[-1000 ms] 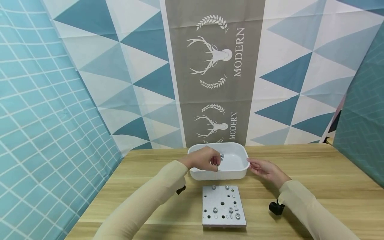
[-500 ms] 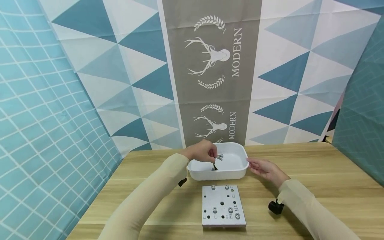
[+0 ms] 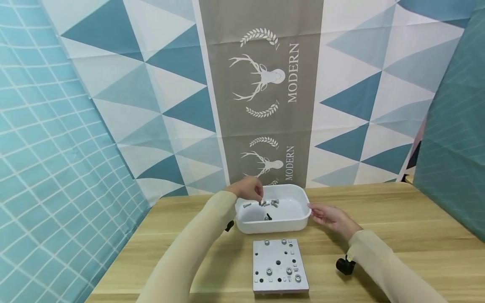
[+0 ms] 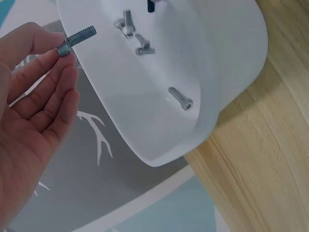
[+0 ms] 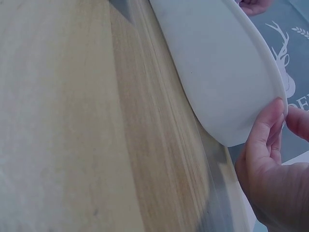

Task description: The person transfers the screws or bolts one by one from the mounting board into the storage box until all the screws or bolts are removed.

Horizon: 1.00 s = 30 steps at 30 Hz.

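Between thumb and fingertips of my left hand [image 3: 247, 188] is a silver socket-head bolt [image 4: 81, 36]. It is pinched by the head, and its threaded end points away from the fingers. This hand is over the back left of a white plastic tray [image 3: 273, 227]. Several silver bolts [image 4: 180, 98] lie in the tray, and a black screw [image 3: 268, 216] rests near its front wall. With thumb and fingers, my right hand [image 3: 330, 216] pinches the tray's right rim; the right wrist view shows the thumb and fingers on both sides of that rim [image 5: 284, 99].
In front of the tray, a grey metal plate [image 3: 278, 263] with holes lies on the wooden table [image 3: 189, 261]. Several socket-head bolts [image 3: 269, 271] stand in the plate. A patterned cloth [image 3: 174, 84] hangs behind the table's back edge.
My left hand has moved from the tray's front toward its back left and now has a silver bolt. The black screw, earlier at its fingertips, lies in the tray. My right hand stays at the rim.
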### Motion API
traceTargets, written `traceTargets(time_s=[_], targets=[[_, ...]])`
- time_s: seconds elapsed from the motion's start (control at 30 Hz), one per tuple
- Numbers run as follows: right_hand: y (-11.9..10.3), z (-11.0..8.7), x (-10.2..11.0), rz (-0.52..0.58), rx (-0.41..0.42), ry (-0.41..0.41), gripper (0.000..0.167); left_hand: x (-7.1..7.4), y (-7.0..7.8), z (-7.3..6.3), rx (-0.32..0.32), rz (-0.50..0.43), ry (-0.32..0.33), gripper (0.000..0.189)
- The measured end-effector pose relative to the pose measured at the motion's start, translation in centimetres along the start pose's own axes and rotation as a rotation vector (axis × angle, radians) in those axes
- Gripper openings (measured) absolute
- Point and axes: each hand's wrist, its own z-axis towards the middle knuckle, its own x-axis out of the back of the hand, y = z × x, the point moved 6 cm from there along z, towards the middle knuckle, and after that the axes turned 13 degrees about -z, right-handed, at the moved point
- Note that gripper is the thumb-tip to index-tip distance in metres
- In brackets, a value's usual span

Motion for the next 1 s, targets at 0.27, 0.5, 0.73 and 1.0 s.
traceTargets(time_s=[0.27,0.5,0.73,1.0], targets=[[0.2,0.1,0.0,-0.004,-0.006,0.0,0.019,0.2,-0.9,0.3,0.07,-0.018,0.005,0.006],[0.2,0.2,0.1,0.004,-0.011,0.011,0.02,0.1,-1.3,0.7,0.091,-0.019,0.01,0.006],[0.2,0.1,0.1,0.009,-0.011,0.015,0.019,-0.1,-1.2,1.0,0.083,-0.017,0.008,0.005],[0.1,0.2,0.2,0.017,-0.009,0.013,0.018,-0.1,-0.9,1.8,0.046,0.031,0.0,0.004]])
